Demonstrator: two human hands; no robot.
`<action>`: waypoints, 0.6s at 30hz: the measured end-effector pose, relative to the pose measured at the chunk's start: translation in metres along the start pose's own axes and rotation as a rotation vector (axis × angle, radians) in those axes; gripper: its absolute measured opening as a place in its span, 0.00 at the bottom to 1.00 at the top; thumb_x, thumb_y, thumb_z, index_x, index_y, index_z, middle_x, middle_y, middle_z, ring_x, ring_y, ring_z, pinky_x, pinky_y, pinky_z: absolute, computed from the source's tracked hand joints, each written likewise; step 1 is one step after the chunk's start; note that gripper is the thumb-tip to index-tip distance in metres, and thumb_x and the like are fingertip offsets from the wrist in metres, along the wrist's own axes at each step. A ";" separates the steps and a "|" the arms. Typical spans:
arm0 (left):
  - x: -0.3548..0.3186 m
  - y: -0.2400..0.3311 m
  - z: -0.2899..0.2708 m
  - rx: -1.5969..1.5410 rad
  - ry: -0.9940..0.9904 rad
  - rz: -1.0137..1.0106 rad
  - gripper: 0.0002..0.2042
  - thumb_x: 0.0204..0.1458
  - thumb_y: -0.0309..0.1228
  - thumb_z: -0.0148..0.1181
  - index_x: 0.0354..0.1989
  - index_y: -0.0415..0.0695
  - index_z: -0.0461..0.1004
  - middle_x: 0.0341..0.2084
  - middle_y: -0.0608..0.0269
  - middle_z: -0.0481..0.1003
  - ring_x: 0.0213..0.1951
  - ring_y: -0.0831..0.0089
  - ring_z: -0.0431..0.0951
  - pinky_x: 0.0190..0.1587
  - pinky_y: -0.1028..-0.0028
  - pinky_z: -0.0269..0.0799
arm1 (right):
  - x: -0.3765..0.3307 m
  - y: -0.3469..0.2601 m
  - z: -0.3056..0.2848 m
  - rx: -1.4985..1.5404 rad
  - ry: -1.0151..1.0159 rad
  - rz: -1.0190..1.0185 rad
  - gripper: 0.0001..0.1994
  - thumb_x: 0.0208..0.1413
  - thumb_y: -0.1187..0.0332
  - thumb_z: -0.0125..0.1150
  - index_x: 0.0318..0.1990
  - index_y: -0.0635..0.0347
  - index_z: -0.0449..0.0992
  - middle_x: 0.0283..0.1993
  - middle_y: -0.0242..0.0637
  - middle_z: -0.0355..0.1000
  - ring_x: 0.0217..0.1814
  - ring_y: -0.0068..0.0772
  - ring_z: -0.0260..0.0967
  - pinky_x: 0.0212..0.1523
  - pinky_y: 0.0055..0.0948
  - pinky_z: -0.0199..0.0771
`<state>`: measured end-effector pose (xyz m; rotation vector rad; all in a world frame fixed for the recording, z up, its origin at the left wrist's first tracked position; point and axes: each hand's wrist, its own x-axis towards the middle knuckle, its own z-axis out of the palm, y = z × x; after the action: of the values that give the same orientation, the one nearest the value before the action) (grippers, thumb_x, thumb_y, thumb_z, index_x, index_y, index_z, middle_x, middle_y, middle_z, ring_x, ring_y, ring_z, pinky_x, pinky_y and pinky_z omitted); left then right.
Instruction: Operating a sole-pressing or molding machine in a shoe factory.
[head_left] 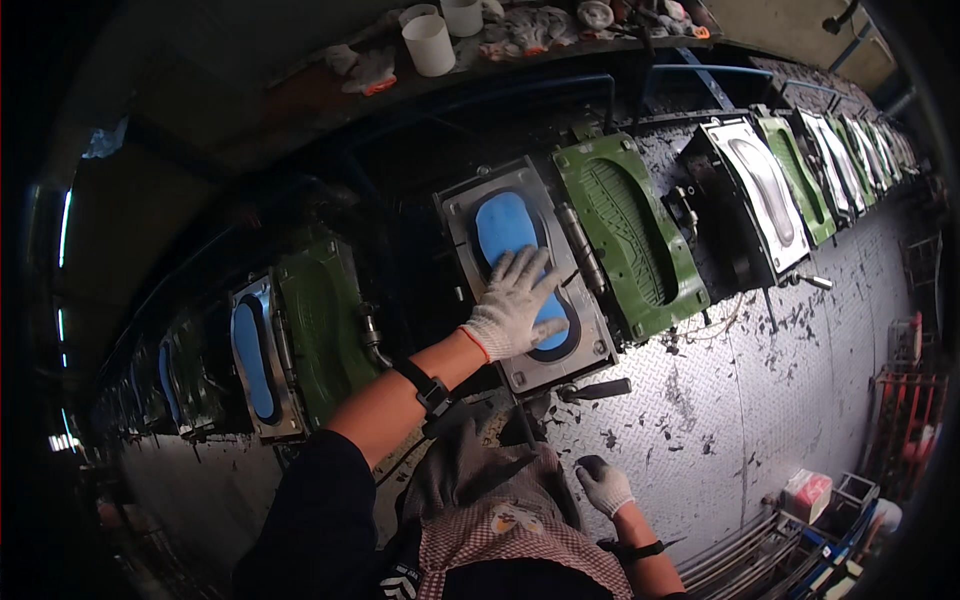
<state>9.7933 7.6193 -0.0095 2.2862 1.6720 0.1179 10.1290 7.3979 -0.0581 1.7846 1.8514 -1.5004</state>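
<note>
My left hand (515, 305), in a pale knit glove, lies flat with fingers spread on a blue sole-shaped piece (505, 225). That piece sits in the dark-rimmed cavity of an open metal sole mold (595, 345), and my hand hides its middle. Hinged to the mold's right side is a green lid plate (630, 235) with a ridged sole-shaped recess. My right hand (605, 487), also gloved, hangs low beside my apron, apart from the mold. Its fingers are curled; a dark patch shows at them, and whether it is a held thing or a stained glove is unclear.
A black mold handle (600, 390) juts toward me. Leftward stands another open mold (262, 350) with a blue piece; rightward, a bare silver one (765, 195). Black scraps litter the metal plate floor (690, 400). White cups (428, 45) and gloves stand on a shelf behind.
</note>
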 end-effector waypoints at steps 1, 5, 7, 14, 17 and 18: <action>0.013 -0.011 0.000 0.002 0.072 -0.117 0.40 0.59 0.58 0.56 0.74 0.44 0.59 0.75 0.40 0.51 0.78 0.44 0.46 0.78 0.47 0.33 | 0.008 0.004 -0.006 0.036 0.025 -0.048 0.18 0.64 0.53 0.58 0.52 0.56 0.80 0.45 0.54 0.81 0.45 0.59 0.80 0.48 0.48 0.80; 0.072 -0.023 -0.019 0.054 0.147 -0.374 0.36 0.60 0.53 0.58 0.70 0.42 0.64 0.72 0.43 0.58 0.75 0.47 0.52 0.77 0.50 0.42 | 0.025 0.020 -0.029 0.001 -0.088 0.028 0.20 0.64 0.52 0.58 0.55 0.57 0.79 0.49 0.53 0.81 0.52 0.56 0.79 0.53 0.46 0.78; 0.088 -0.028 -0.028 0.078 0.121 -0.411 0.31 0.61 0.51 0.56 0.67 0.43 0.67 0.67 0.49 0.64 0.72 0.51 0.59 0.74 0.52 0.51 | 0.029 0.032 -0.032 0.018 -0.089 0.024 0.21 0.65 0.52 0.58 0.55 0.57 0.79 0.50 0.53 0.80 0.54 0.56 0.78 0.54 0.46 0.78; 0.082 -0.066 -0.021 -0.123 0.354 -0.410 0.28 0.62 0.51 0.54 0.64 0.44 0.70 0.63 0.54 0.70 0.68 0.54 0.66 0.70 0.53 0.59 | 0.034 0.019 -0.022 -0.011 -0.158 0.021 0.19 0.65 0.57 0.60 0.55 0.63 0.79 0.52 0.53 0.80 0.58 0.50 0.79 0.58 0.39 0.77; 0.075 -0.080 -0.020 -0.282 0.411 -0.329 0.32 0.61 0.53 0.55 0.67 0.44 0.67 0.66 0.51 0.68 0.69 0.53 0.64 0.72 0.52 0.56 | 0.026 0.021 0.007 -0.072 -0.159 -0.086 0.19 0.64 0.59 0.63 0.53 0.65 0.80 0.50 0.50 0.82 0.54 0.46 0.81 0.55 0.37 0.78; 0.066 -0.078 -0.021 -0.312 0.421 -0.309 0.33 0.61 0.54 0.55 0.68 0.44 0.66 0.68 0.50 0.66 0.70 0.52 0.62 0.73 0.50 0.53 | 0.032 0.016 0.020 -0.086 -0.130 -0.136 0.18 0.63 0.61 0.64 0.53 0.66 0.80 0.48 0.49 0.83 0.52 0.43 0.82 0.54 0.36 0.79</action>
<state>9.7372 7.7072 -0.0194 1.8342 2.0149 0.7756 10.1235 7.4013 -0.0987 1.5129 1.9749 -1.5170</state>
